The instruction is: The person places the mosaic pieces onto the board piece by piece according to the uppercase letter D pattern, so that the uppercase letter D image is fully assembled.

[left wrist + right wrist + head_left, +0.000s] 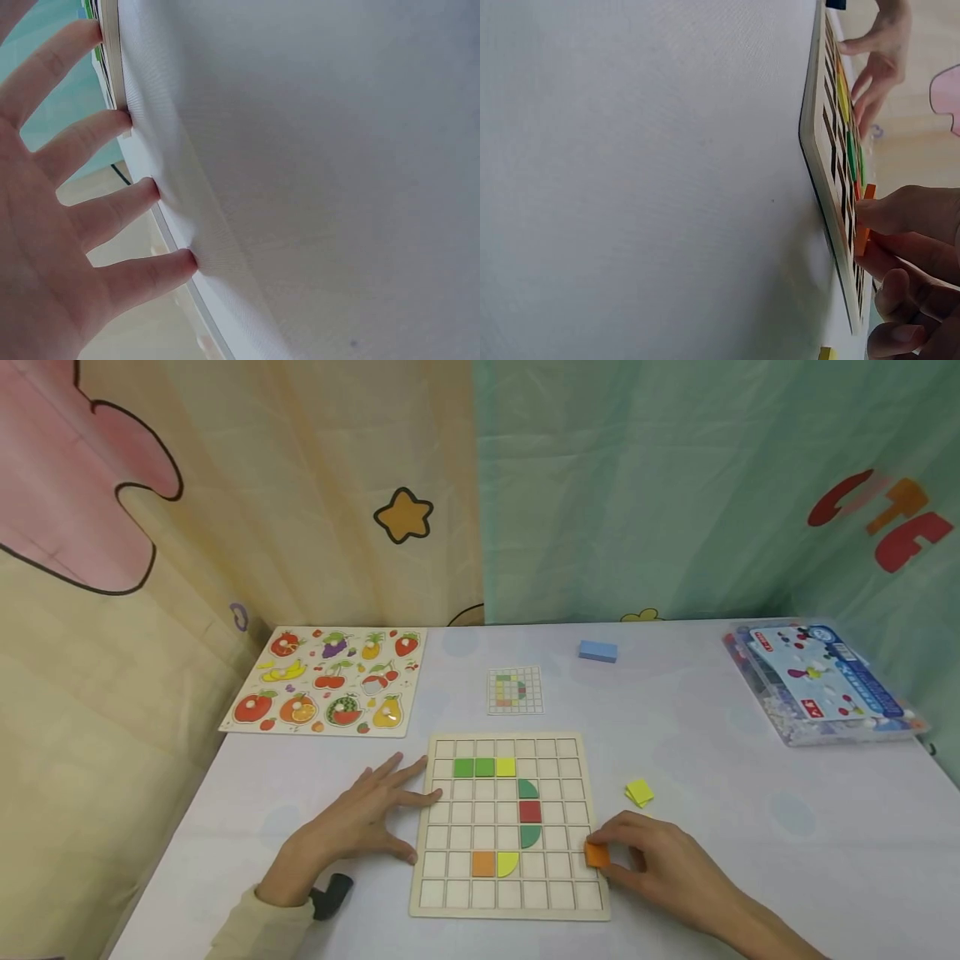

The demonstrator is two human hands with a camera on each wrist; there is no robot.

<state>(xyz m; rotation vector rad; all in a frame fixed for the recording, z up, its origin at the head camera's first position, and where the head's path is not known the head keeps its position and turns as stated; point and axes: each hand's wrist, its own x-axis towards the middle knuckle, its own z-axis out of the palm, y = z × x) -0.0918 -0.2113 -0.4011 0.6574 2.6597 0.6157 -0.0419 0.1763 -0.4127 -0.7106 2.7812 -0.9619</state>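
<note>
A wooden grid board (510, 912) lies on the table in the head view. Green, yellow, red and orange pieces sit in some of its cells, among them an orange square (483, 864) in a lower row. My left hand (363, 818) is spread along the board's left side, its fingertips at the edge. At the right edge, my right hand (667, 868) pinches another orange square tile (597, 855) between thumb and fingers. The right wrist view shows this orange tile (865, 238) tilted on edge over the board. Whether it touches the board, I cannot tell.
Yellow tiles (640, 792) lie right of the board. Behind it are a small pattern card (515, 710) and a blue block (597, 652). A fruit puzzle (315, 727) stands back left, a clear plastic box (825, 685) back right. A dark object (332, 896) is by the left wrist.
</note>
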